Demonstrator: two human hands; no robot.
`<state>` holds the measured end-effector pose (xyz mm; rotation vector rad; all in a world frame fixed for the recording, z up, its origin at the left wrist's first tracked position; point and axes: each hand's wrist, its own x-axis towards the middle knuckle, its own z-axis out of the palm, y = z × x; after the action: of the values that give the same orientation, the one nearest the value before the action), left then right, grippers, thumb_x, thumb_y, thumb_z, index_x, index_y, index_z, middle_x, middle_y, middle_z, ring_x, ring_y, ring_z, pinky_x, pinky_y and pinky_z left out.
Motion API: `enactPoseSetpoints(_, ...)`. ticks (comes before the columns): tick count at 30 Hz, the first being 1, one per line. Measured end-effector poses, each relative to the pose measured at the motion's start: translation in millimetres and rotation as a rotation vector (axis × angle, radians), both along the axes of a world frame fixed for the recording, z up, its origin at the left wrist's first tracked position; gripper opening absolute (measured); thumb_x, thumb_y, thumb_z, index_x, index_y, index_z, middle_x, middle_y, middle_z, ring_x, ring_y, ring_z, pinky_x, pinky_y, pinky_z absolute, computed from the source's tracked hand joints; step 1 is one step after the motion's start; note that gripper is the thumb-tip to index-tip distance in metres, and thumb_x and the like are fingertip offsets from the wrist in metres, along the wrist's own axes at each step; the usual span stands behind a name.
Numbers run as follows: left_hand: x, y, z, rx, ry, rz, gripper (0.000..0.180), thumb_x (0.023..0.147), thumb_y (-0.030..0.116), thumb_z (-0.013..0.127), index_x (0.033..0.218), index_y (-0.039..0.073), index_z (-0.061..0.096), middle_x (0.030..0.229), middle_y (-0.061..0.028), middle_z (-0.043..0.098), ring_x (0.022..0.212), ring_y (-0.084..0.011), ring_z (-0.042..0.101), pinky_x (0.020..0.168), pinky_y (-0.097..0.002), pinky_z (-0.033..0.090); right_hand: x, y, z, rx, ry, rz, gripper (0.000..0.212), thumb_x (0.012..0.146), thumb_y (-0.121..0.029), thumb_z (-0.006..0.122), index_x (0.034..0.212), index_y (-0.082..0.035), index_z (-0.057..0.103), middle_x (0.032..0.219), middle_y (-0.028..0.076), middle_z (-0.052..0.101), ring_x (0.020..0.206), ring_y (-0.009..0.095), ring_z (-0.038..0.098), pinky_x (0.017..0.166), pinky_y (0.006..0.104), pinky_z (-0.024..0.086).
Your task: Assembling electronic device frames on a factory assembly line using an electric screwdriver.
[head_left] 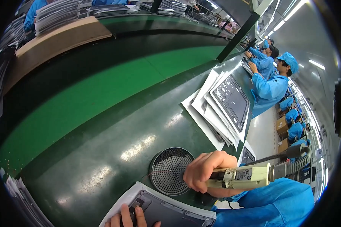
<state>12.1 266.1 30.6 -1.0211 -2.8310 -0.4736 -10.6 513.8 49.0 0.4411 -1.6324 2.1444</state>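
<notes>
My right hand (208, 170) is wrapped round a cream-coloured electric screwdriver (255, 175), held nearly level beside a round black screw tray (152, 174). The driver's tip is hidden behind my fingers. Dark small screws lie along the tray's far side, and its perforated plate is full of holes. At the lower edge my left hand (125, 218) lies with fingers apart on a dark grey laptop cover panel (170, 212). A white sheet (129, 193) shows beneath that panel. Part of the left hand is cut off by the picture's edge.
A stack of panels with white sheets (204, 113) lies beyond the tray on the green bench (102, 151). More sheets (22, 200) stand at the left. A dark post (238, 37) rises at the back. Co-workers in blue (271, 89) sit along the right.
</notes>
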Motion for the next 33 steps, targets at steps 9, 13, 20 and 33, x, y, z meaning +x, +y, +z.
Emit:
enactPoseSetpoints(9, 3, -1, 1, -0.019, -0.002, 0.034, 0.058, 0.082, 0.042, 0.065, 0.128, 0.007, 0.058, 0.134, -0.0189, 0.052, 0.109, -0.0375, 0.052, 0.092, -0.0513, 0.04, 3, -5, 18, -0.067, 0.035, 0.102, 0.074, 0.088, -0.064, 0.055, 0.106, 0.007, 0.05, 0.064, 0.011, 0.057, 0.054, 0.02, 0.053, 0.052, 0.0367, 0.042)
enactPoseSetpoints(13, 2, -1, 1, 0.037, -0.028, 0.022, 0.058, 0.08, 0.04, 0.068, 0.127, 0.007, 0.059, 0.134, -0.018, 0.052, 0.109, -0.0366, 0.051, 0.092, -0.05, 0.04, -4, -22, 46, -0.019, 0.108, 0.178, 0.059, 0.086, -0.046, 0.069, 0.106, 0.007, 0.053, 0.069, 0.014, 0.059, 0.061, 0.022, 0.057, 0.058, 0.0364, 0.046)
enactPoseSetpoints(20, 4, -4, -5, 0.07, -0.013, 0.052, 0.058, 0.078, 0.041, 0.068, 0.125, 0.007, 0.059, 0.132, -0.016, 0.053, 0.108, -0.0346, 0.052, 0.091, -0.0479, 0.04, -9, -66, 21, -0.069, -0.149, 0.303, 0.046, 0.086, -0.024, 0.075, 0.107, 0.011, 0.053, 0.07, 0.013, 0.059, 0.063, 0.013, 0.055, 0.059, 0.0255, 0.043)
enactPoseSetpoints(33, 6, -7, -15, 0.068, 0.031, 0.096, 0.041, 0.074, 0.035, 0.071, 0.107, 0.01, 0.068, 0.12, -0.0128, 0.059, 0.101, -0.0327, 0.054, 0.086, -0.049, 0.043, -14, -93, 2, -0.107, -0.101, 0.214, 0.053, 0.091, -0.037, 0.067, 0.098, 0.013, 0.052, 0.067, 0.01, 0.058, 0.057, 0.011, 0.054, 0.056, 0.0231, 0.044)
